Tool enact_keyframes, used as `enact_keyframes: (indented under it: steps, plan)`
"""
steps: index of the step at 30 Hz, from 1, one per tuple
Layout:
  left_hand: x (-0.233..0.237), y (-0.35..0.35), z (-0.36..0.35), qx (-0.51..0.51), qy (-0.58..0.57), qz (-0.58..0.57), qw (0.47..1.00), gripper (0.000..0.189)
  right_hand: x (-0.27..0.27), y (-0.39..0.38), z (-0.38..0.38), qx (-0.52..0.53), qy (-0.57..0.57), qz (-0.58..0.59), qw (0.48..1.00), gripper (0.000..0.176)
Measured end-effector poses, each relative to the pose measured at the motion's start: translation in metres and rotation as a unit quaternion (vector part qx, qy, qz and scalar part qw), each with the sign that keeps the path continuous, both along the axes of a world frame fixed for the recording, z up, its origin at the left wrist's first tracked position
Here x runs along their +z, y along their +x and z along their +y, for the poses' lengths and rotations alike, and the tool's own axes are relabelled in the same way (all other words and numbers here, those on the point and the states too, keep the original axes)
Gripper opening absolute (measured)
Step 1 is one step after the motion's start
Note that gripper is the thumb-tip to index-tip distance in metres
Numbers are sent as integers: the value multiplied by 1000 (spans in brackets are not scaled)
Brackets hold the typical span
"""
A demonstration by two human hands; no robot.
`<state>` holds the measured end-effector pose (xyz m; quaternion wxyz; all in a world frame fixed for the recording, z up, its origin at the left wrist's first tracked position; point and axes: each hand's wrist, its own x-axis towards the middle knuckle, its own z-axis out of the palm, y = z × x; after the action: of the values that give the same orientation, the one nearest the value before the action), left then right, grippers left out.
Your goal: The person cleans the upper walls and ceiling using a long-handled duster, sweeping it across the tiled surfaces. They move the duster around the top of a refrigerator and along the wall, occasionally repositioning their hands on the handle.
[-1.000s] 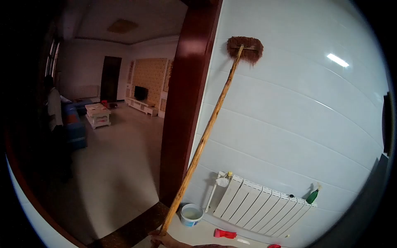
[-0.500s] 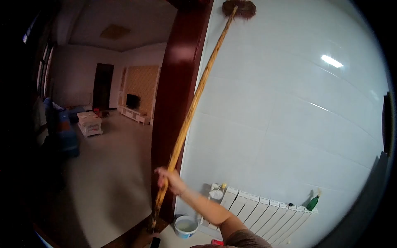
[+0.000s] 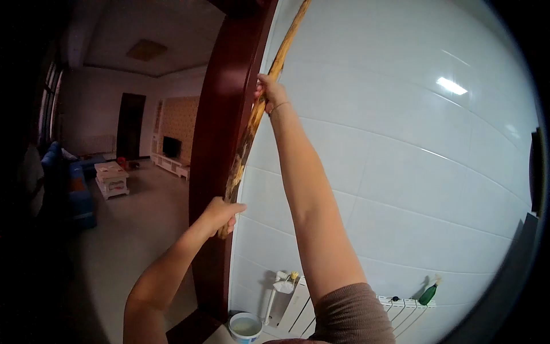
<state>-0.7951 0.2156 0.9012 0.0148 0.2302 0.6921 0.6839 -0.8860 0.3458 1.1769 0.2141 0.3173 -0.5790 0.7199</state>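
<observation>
A long wooden mop handle (image 3: 246,140) slants up along the edge of the door frame, in front of the white tiled wall. My right hand (image 3: 271,94) is wrapped round its upper part, with the arm stretched high. Lower down, my left hand (image 3: 219,215) grips the handle close to its bottom end, thumb pointing out to the right. The mop's head lies beyond the top edge of the view.
Dark red door frame (image 3: 226,143) stands left of the tiled wall (image 3: 366,149). Below are a white bucket (image 3: 245,328) holding liquid, a white radiator (image 3: 298,309) and a green bottle (image 3: 428,294). Through the doorway, a coffee table (image 3: 112,179) and blue sofa (image 3: 80,195) show.
The handle has been raised, taking the brown mop head out of view. My right hand has gone up with it, and my left hand has come into clear view on the lower end.
</observation>
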Motion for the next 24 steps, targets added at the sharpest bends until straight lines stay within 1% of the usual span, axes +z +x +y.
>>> enact_keyframes:
  steps: [2,3,4,5,6,7,8,9,10,11,12,13,14,15,16,17,18,19,20,21,22,23,24]
  plan:
    - [0,-3,3,6,-6,-13,1000,29,8,-7,6,6,3,-23,1000,19]
    - [-3,-4,4,13,-12,-23,1000,29,0,-11,7,3,3,-26,1000,19]
    - [-15,-7,3,9,-14,-26,1000,29,-15,-8,8,5,14,-19,1000,19]
    - [-36,-10,-2,13,-25,-30,999,30,-32,-8,8,6,26,-11,1000,19]
    - [-56,-9,-6,18,-35,-35,999,31,-52,-10,7,6,36,-30,999,19]
    - [-69,3,-11,52,-91,-32,994,34,-81,0,6,13,55,-23,998,21]
    - [-100,-2,-15,66,-124,-41,989,36,-110,-5,6,-4,90,-36,995,25]
    - [-135,-5,-21,68,-141,-51,986,34,-145,4,2,20,68,-35,997,31]
    - [-166,0,-26,67,-156,-70,983,32,-178,8,3,10,104,-32,994,35]
    - [-192,16,-31,55,-129,-79,987,30,-214,13,5,35,133,-41,990,36]
    - [-221,29,-39,59,-146,-117,980,25,-251,26,-1,33,120,-72,990,37]
    - [-263,34,-48,49,-147,-161,975,19,-285,45,-3,44,140,-96,984,37]
    - [-300,46,-51,121,-198,-211,949,22,-320,61,-9,42,150,-89,984,33]
    - [-340,55,-69,63,-222,-213,949,28,-363,64,-11,51,171,-111,978,35]
    - [-368,80,-76,110,-226,-246,936,32,-392,97,-20,71,149,-173,971,41]
    - [-432,98,-92,66,-151,-191,968,36,-434,104,-23,89,165,-199,962,45]
    - [-477,109,-110,21,-75,-132,988,40,-469,132,-32,130,128,-234,955,44]
    - [-500,143,-125,32,-103,-163,981,40,-502,154,-40,116,176,-233,949,43]
    - [-510,175,-133,53,-161,-215,962,40,-534,183,-48,174,141,-255,941,44]
    - [-521,198,-140,60,-187,-245,949,41,-561,211,-56,180,133,-303,926,45]
    - [-529,218,-148,64,-201,-262,942,41,-587,239,-64,215,103,-332,913,46]
    - [-537,237,-153,68,-207,-275,936,41,-611,264,-70,227,117,-336,907,46]
    - [-542,252,-157,69,-213,-283,932,41,-657,274,-73,207,163,-308,914,47]
